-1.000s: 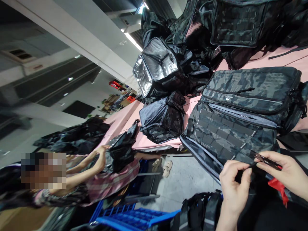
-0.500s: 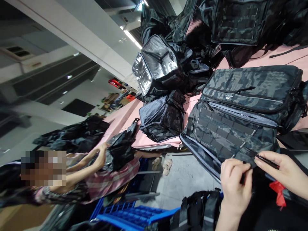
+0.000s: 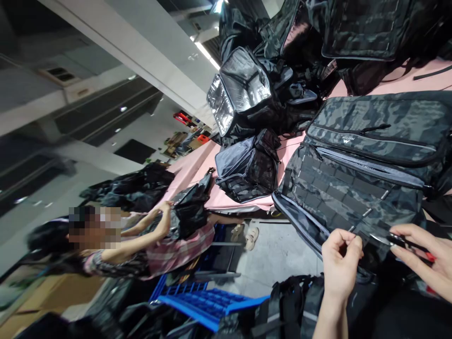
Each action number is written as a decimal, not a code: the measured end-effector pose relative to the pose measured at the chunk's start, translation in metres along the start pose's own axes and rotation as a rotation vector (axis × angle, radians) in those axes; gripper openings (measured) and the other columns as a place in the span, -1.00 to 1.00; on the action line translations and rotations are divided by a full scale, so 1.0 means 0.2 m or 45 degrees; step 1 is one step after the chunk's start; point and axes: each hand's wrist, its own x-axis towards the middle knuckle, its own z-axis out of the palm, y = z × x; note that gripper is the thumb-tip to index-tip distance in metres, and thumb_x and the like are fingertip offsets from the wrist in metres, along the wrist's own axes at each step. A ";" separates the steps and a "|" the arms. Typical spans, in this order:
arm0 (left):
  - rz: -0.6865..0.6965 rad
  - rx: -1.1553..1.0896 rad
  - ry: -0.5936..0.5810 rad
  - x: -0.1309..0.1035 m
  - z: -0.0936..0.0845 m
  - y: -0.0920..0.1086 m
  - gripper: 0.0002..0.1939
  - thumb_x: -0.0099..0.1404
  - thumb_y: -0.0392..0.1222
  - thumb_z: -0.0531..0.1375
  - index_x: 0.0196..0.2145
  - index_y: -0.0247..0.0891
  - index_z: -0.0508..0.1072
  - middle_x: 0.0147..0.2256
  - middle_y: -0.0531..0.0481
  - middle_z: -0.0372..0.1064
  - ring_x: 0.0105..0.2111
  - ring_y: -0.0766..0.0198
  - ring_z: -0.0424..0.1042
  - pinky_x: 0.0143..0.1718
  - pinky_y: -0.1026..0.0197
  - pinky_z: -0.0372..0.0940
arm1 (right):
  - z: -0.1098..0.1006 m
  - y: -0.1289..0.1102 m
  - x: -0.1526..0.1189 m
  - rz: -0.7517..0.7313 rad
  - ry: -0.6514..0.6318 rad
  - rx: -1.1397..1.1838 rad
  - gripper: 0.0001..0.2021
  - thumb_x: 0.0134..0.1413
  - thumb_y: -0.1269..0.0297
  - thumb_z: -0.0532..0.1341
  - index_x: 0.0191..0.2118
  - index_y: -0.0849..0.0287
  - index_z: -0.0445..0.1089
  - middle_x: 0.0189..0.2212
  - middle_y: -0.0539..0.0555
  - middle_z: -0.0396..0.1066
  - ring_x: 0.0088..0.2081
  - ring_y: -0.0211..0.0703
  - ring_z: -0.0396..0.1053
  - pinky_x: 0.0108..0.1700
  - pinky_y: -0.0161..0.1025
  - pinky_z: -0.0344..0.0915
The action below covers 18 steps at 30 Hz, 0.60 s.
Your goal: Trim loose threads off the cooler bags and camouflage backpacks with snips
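Observation:
A dark camouflage backpack (image 3: 353,188) lies on the pink table with its zipped compartments partly open. At its lower edge my left hand (image 3: 341,259) is closed in a pinch; what is between the fingertips is too small to make out. My right hand (image 3: 423,254) holds small thread snips (image 3: 397,239) with black handles, their metal blades pointing left toward my left fingertips. Something red shows beside the palm of my right hand.
Several more camouflage bags stand on the pink table (image 3: 219,200), one with a silver lining (image 3: 243,89). A person (image 3: 148,230) at the left handles a dark bag. A blue crate (image 3: 208,303) and black bags are below.
The view has shifted, so the scene sits farther right. The snips have turned, and their blades now show near my left hand, which has moved slightly relative to the backpack edge.

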 end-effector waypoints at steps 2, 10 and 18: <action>0.020 -0.005 0.036 0.00 0.00 0.01 -0.78 0.15 -0.12 0.20 -0.52 -0.30 0.29 -0.61 0.10 0.20 -0.56 0.41 0.17 -0.46 0.33 0.10 | -0.01 0.01 -0.03 -0.144 0.047 -0.132 -0.72 0.24 0.08 0.18 0.01 0.01 0.31 -0.30 -0.10 0.47 -0.45 -0.27 0.43 -0.40 -0.39 0.37; 0.047 0.002 0.067 0.00 0.01 0.01 -0.78 0.16 -0.14 0.20 -0.53 -0.29 0.29 -0.61 0.09 0.21 -0.56 0.40 0.17 -0.46 0.32 0.10 | -0.04 -0.02 -0.05 -0.305 0.099 -0.257 -0.75 0.25 0.16 0.18 0.01 0.07 0.29 -0.28 -0.06 0.46 -0.50 -0.26 0.37 -0.45 -0.29 0.29; 0.034 0.016 0.061 0.01 0.01 0.00 -0.78 0.15 -0.13 0.19 -0.53 -0.29 0.29 -0.60 0.09 0.21 -0.55 0.40 0.16 -0.45 0.32 0.10 | -0.03 -0.02 -0.04 -0.252 0.071 -0.177 -0.76 0.26 0.14 0.16 0.00 0.03 0.29 -0.28 -0.10 0.46 -0.48 -0.27 0.38 -0.36 -0.29 0.32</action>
